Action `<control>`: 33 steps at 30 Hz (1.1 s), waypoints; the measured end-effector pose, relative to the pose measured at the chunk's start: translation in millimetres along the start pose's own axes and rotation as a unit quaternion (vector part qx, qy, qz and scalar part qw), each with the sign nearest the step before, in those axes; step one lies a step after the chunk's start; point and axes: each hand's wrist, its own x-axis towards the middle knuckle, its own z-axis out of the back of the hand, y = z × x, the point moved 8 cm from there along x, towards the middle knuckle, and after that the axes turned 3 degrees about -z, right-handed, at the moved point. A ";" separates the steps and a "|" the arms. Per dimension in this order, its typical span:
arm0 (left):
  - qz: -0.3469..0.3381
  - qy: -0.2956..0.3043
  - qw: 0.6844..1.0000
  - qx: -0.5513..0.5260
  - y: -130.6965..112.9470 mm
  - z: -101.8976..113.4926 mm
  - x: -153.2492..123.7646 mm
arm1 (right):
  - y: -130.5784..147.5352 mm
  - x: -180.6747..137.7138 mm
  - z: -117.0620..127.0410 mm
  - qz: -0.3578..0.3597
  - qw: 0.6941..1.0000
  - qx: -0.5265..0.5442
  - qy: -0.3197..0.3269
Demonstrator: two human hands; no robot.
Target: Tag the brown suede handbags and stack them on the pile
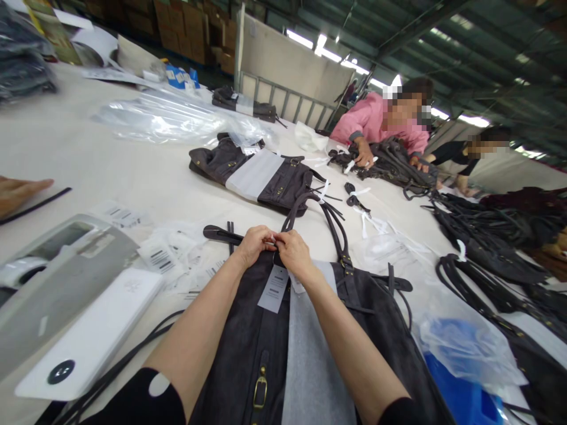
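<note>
Dark bag (241, 348) flat on bench (80, 130), buckle (260, 392) nearest wearer. Bag runs from hands back toward wearer, pale band (314, 360) along that line; near end cut off by frame, so true long axis unclear. Hang tag (272, 290) sits just below the fingers. Left hand (256, 245) and right hand (292, 251) meet at bag's far edge, both equally close, fingertips pinched, probably on tag's cord; grip point hidden. Handles (340, 236) arch beyond. Second bag (287, 186) farther out.
</note>
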 end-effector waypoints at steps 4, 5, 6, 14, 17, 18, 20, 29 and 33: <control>-0.001 0.002 1.000 0.002 0.2 0.1 -0.3 | -4.3 5.8 -5.7 0.000 0.999 0.013 0.031; 0.000 0.001 1.000 0.001 0.4 0.2 -0.1 | -4.9 6.3 -6.2 0.001 0.999 0.014 0.033; 0.001 0.000 1.000 0.002 0.6 0.4 0.1 | -5.5 6.6 -6.5 0.000 0.999 0.014 0.033; 0.009 -0.007 1.000 0.002 2.5 0.8 0.8 | -14.2 7.1 -5.3 -0.029 0.997 0.066 -0.021; 0.010 -0.004 1.000 0.023 3.7 0.0 0.5 | -15.7 7.6 -4.9 -0.028 0.996 0.086 -0.023; 0.008 -0.005 0.999 0.038 4.3 0.2 0.6 | -16.1 7.6 -4.7 -0.028 0.995 0.089 -0.024; -0.001 -0.016 0.998 0.066 5.4 1.7 1.1 | -17.3 7.6 -4.4 -0.031 0.995 0.088 -0.026; -0.051 -0.032 0.991 0.123 -1.3 5.9 0.7 | -26.5 -3.1 6.8 -0.072 0.995 0.059 -0.032; -0.044 -0.015 0.998 0.050 -5.5 3.2 -2.3 | -27.4 -22.7 14.4 -0.088 0.996 -0.006 -0.008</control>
